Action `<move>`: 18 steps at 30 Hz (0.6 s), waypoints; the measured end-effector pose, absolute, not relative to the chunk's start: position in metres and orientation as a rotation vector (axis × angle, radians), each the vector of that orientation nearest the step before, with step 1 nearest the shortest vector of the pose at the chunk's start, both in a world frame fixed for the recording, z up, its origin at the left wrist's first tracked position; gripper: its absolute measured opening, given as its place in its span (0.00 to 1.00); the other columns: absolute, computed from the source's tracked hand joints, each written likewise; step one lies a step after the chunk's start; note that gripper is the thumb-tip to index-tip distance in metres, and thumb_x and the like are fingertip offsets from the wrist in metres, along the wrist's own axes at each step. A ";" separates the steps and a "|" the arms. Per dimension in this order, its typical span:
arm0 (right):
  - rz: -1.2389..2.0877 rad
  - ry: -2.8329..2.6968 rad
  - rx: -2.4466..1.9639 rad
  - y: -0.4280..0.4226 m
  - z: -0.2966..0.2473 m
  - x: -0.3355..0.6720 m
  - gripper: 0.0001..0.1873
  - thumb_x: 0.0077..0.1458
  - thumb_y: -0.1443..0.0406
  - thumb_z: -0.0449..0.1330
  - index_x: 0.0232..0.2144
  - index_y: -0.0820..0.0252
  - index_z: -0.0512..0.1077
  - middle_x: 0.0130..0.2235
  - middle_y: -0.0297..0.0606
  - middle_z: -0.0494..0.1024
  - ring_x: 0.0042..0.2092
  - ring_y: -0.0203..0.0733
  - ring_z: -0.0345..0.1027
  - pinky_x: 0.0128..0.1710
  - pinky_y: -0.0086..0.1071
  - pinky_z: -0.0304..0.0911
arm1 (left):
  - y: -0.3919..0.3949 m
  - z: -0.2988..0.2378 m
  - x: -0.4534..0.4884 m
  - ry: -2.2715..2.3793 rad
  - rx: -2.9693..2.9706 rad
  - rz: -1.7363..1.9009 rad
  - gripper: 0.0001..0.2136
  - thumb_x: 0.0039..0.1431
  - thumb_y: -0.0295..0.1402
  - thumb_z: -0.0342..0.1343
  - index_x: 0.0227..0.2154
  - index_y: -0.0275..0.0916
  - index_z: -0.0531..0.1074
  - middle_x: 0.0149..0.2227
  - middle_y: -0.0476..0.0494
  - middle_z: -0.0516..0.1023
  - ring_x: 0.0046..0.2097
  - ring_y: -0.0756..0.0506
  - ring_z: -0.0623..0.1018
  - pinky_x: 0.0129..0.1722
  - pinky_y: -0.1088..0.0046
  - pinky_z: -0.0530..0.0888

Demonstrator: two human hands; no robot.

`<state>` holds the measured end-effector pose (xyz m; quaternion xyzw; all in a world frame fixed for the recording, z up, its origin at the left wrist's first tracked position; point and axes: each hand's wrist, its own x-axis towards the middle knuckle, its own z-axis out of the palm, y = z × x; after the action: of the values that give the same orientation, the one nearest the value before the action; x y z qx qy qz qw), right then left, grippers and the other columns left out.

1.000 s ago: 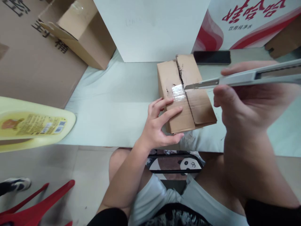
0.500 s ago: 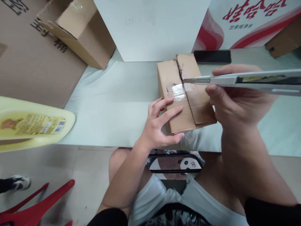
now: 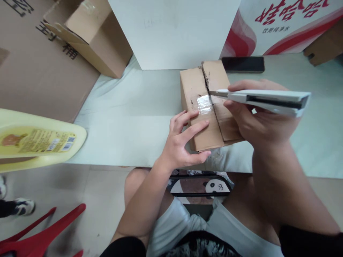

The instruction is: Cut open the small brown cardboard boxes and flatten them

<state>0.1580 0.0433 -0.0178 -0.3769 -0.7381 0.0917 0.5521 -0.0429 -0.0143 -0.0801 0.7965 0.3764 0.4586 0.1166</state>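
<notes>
A small brown cardboard box (image 3: pixel 211 135) lies on the pale green cloth-covered table, its top flaps meeting at a dark, ragged seam. Clear tape (image 3: pixel 204 104) bridges part of that seam. My left hand (image 3: pixel 178 142) grips the box's near left corner, with fingers on top and thumb along the front edge. In my right hand (image 3: pixel 264 125) is a white utility knife (image 3: pixel 270 98), pinched between thumb and fingers. Its narrow metal tip touches the seam just beyond the tape. My right wrist hangs over the box's right side and covers part of it.
Behind the box stand a large white carton (image 3: pixel 177 35) and a red-and-white carton (image 3: pixel 268 35). A black phone (image 3: pixel 243 64) lies by them. Left are an open cardboard box (image 3: pixel 107 46) and a yellow bottle (image 3: pixel 77 134). A red chair (image 3: pixel 53 228) and another person's shoe (image 3: pixel 24 207) show below.
The knife's rear end has swung away from the camera, so the knife looks shorter, and my right hand has shifted slightly left. The tip stays at the seam; my left hand holds still.
</notes>
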 end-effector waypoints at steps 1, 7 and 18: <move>0.188 -1.787 -0.906 0.043 -0.016 0.158 0.08 0.58 0.60 0.70 0.38 0.58 0.83 0.28 0.33 0.77 0.28 0.32 0.64 0.31 0.30 0.61 | -0.014 -0.080 -0.043 1.100 2.333 1.350 0.30 0.60 0.53 0.59 0.61 0.44 0.68 0.63 0.35 0.66 0.65 0.34 0.68 0.64 0.48 0.70; 0.100 -1.785 -0.902 0.045 -0.016 0.161 0.16 0.60 0.50 0.66 0.36 0.54 0.82 0.27 0.33 0.70 0.26 0.33 0.61 0.28 0.30 0.57 | -0.014 -0.081 -0.043 1.137 2.367 1.322 0.29 0.62 0.55 0.55 0.61 0.45 0.68 0.63 0.36 0.66 0.65 0.35 0.68 0.64 0.48 0.72; 0.191 -1.816 -0.887 0.045 -0.018 0.159 0.08 0.64 0.56 0.63 0.39 0.51 0.79 0.27 0.31 0.67 0.25 0.32 0.57 0.27 0.31 0.55 | -0.014 -0.082 -0.043 1.130 2.368 1.321 0.31 0.60 0.55 0.57 0.62 0.46 0.66 0.63 0.35 0.66 0.65 0.34 0.69 0.63 0.48 0.71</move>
<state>0.1589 0.0451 -0.0184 -0.3712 -0.7601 0.0799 0.5274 -0.0431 -0.0144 -0.0815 0.8018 0.3828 0.4475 0.1019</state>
